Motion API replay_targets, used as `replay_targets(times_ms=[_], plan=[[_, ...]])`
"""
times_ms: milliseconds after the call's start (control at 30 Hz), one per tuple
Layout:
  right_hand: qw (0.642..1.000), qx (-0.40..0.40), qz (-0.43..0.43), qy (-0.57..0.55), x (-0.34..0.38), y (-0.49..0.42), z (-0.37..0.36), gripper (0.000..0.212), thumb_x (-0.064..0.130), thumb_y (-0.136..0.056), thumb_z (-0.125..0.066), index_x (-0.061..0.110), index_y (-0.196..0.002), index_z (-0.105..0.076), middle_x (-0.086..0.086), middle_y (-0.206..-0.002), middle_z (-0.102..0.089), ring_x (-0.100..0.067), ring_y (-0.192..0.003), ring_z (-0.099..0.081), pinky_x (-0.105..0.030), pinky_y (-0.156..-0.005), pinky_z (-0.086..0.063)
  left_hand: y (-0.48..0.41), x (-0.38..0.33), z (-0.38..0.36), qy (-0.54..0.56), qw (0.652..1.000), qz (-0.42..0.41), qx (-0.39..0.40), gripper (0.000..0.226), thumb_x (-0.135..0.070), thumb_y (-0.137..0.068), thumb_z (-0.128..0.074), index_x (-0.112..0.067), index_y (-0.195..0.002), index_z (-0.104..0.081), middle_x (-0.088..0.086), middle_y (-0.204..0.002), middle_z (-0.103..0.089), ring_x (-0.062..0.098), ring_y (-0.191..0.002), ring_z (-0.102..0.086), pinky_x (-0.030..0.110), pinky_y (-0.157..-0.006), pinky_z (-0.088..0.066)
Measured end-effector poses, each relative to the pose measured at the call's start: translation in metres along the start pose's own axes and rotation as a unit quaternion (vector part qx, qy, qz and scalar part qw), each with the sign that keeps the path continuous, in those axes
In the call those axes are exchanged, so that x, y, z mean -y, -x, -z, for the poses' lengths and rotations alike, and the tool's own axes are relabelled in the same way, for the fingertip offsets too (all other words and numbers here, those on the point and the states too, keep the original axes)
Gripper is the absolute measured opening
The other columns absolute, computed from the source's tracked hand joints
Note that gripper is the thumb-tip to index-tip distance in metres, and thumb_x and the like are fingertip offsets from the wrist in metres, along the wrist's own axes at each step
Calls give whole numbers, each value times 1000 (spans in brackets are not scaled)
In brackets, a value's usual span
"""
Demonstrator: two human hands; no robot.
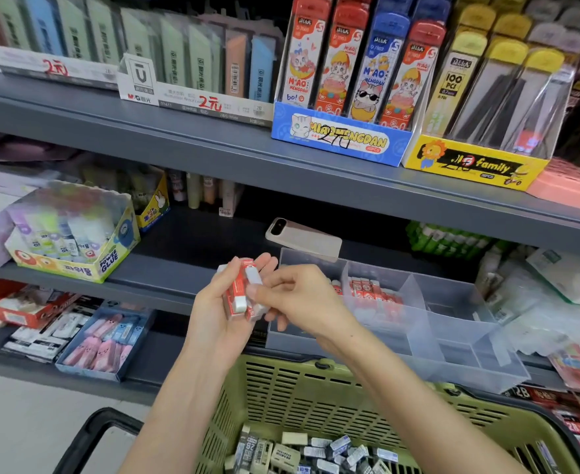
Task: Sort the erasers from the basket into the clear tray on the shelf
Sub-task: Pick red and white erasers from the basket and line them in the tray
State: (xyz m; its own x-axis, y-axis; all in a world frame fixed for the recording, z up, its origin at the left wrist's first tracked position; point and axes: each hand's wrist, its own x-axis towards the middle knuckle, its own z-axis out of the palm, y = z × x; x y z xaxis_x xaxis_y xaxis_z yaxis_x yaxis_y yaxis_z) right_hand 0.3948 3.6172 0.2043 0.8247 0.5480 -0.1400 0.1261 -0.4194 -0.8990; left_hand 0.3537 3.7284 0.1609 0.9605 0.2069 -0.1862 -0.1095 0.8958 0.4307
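Erasers in red-and-white sleeves fill my left hand, a small stack of them gripped between palm and curled fingers, held up in front of the middle shelf. My right hand meets it from the side, thumb and forefinger pinched on the white end of the topmost eraser in the stack, the other fingers tucked under. Just right of both hands sits the clear tray, a divided plastic box resting on the shelf edge; its back-left compartments already hold a row of matching red-sleeved erasers standing on end, while the nearer and right-hand compartments look bare. Below my forearms is the green plastic basket with a black handle, and at its bottom lies a loose heap of grey, white and cream erasers, some marked 2B. A phone lies flat on the shelf behind the tray. To the left stands a box of glue sticks labelled Power Glue, and on the shelf above are boxes of pencil-lead cases, one blue with cartoon cats and one yellow.
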Motion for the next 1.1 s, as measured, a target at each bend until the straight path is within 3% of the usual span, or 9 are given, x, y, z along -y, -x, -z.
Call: replay_targets(times_ms=[133, 233, 400, 533, 633, 733, 833, 967, 1100], plan=[[1000, -11, -2, -25, -11, 17, 11, 12, 14, -92, -51, 14, -87, -63, -2, -70, -65, -11, -54, -60, -23, -48, -48, 3, 5, -2, -53, 998, -34, 18, 32, -20, -81, -61, -5, -108, -52, 23, -112, -67, 32, -105, -66, 38, -75, -58], [995, -89, 35, -2, -28, 34, 35, 8, 17, -88, -56, 20, -88, -64, 1, -77, -65, -9, -64, -56, -23, -60, -45, 4, 12, -4, -76, 996, -52, -12, 23, -18, -79, -64, -7, -98, -54, 20, -97, -72, 32, -98, -69, 37, -75, -58], [976, -208, 48, -46, -52, 53, 104, 13, 18, -80, -71, 10, -70, -71, 5, -61, -65, -1, -55, -51, -15, -56, -39, 5, 21, -17, -145, 989, -21, -16, 21, -28, -76, -68, -12, -85, -58, 5, -70, -61, 10, -57, -57, 17, -41, -42], [960, -278, 18, -6, -72, 34, 149, 6, 5, -78, -72, 6, -78, -65, -10, -71, -65, -17, -64, -59, -35, -63, -48, 3, 33, -33, -186, 982, 30, -24, 28, -37, -75, -67, -12, -84, -57, 2, -66, -54, 7, -49, -47, 15, -37, -33], [949, -316, -19, 8, -84, 16, 162, 36, 2, -69, -78, 5, -92, -51, -15, -81, -62, -23, -67, -57, -38, -68, -47, 3, 43, -47, -152, 985, 69, -40, 21, -25, -76, -66, -8, -84, -56, 5, -65, -53, 10, -49, -49, 17, -36, -36], [951, -286, -68, 95, -87, -1, 166, 41, 12, -66, -82, 10, -90, -49, -17, -91, -66, -24, -78, -60, -40, -78, -52, 3, 48, -60, -84, 989, 104, -65, 15, -4, -66, -61, -4, -81, -56, 12, -68, -56, 17, -58, -51, 22, -41, -43], [931, -220, -114, 268, -83, -9, 166, 26, 29, -72, -77, 16, -92, -66, -5, -96, -70, -22, -88, -65, -27, -76, -50, 1, 53, -65, -62, 987, 118, -92, 12, 7, -74, -55, -2, -81, -57, 14, -76, -63, 22, -66, -57, 27, -49, -51], [906, -184, -125, 359, -85, -17, 152, 27, 31, -81, -67, 16, -103, -66, -6, -101, -70, -25, -92, -65, -26, -74, -50, -1, 60, -65, -99, 984, 127, -79, 29, 2, -66, -66, -1, -94, -64, 13, -80, -71, 22, -67, -71, 30, -52, -56], [849, -217, -109, 470, -98, -21, 138, 39, 42, -83, -64, 13, -108, -55, -6, -101, -67, -25, -92, -64, -25, -64, -41, -1, 66, -65, -181, 975, 114, -59, 19, -8, -60, -76, -8, -79, -74, 11, -80, -73, 24, -73, -72, 30, -57, -57]])
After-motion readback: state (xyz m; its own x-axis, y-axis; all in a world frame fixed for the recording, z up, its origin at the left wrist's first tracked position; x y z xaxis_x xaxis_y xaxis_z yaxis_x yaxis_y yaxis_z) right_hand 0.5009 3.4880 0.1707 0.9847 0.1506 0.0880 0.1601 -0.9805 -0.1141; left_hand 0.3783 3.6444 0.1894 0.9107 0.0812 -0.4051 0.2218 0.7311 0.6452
